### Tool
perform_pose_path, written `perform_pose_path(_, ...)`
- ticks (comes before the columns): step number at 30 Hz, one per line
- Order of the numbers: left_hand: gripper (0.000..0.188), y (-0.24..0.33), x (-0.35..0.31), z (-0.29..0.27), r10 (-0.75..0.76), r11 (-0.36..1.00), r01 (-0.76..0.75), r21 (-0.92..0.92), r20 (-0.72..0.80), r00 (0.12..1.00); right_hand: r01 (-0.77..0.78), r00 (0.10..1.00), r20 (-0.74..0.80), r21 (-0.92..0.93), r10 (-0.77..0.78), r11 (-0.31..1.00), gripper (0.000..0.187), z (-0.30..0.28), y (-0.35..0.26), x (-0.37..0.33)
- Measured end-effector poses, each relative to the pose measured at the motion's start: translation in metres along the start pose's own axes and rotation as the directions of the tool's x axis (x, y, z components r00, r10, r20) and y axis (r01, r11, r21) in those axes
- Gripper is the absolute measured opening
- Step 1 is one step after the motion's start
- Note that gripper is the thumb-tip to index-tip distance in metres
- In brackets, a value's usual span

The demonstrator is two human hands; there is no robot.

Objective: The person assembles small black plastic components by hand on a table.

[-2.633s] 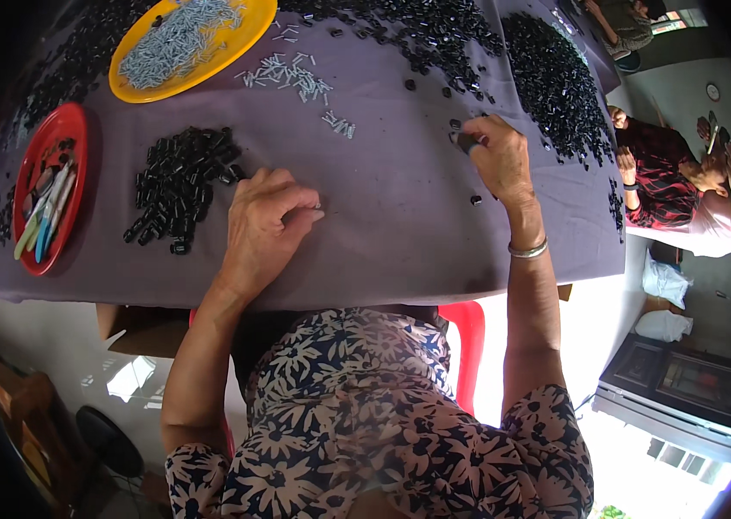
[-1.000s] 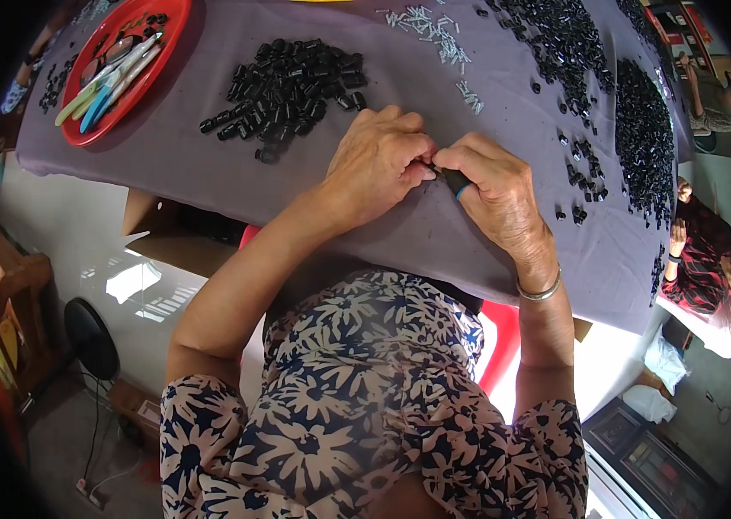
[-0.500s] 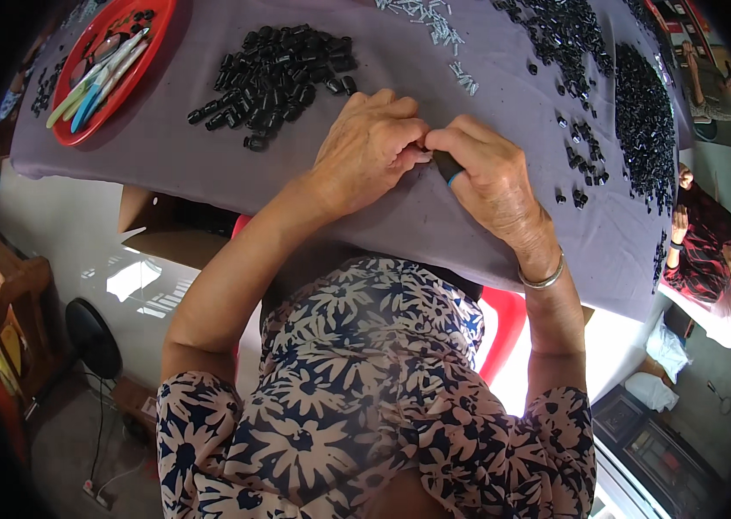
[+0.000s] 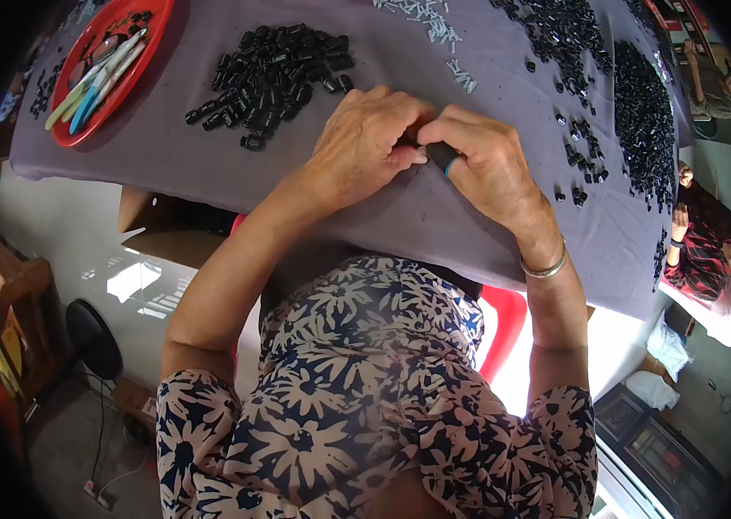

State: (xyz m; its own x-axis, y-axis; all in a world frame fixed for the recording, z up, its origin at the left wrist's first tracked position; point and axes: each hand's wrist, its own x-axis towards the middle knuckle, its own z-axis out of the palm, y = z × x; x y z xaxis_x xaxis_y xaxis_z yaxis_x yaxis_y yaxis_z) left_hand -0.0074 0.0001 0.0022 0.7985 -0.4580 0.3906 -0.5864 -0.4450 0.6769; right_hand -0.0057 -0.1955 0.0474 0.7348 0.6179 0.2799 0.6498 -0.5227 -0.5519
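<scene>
Box label [image 4: 150, 406] unreadable; near black pieces [image 4: 279, 71], my left hand [image 4: 370, 134] and right hand [image 4: 488, 163] pinch narrowly, on what I can't tell.

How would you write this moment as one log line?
left hand: curled | right hand: curled, beside left | grip: cannot tell | nearby: black pieces, red plate

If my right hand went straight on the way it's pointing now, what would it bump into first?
Your right hand would most likely meet your left hand first, close in front of it; whether the two touch is hard to tell.
</scene>
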Motion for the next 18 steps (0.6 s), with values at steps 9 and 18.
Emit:
perform_pose_path(9,0.046,0.006,-0.001,0.005,-0.11,0.982,0.098,-0.163,-0.063,0.992,-0.203,0.975,-0.06,0.14,0.213,0.969,0.026,0.005,-0.011,-0.006)
perform_pose_path(18,0.063,0.003,-0.006,0.005,-0.036,0.981,0.016,-0.192,-0.102,0.994,-0.728,0.678,0.363,0.456,0.64,0.512,0.015,-0.005,-0.004,0.008)
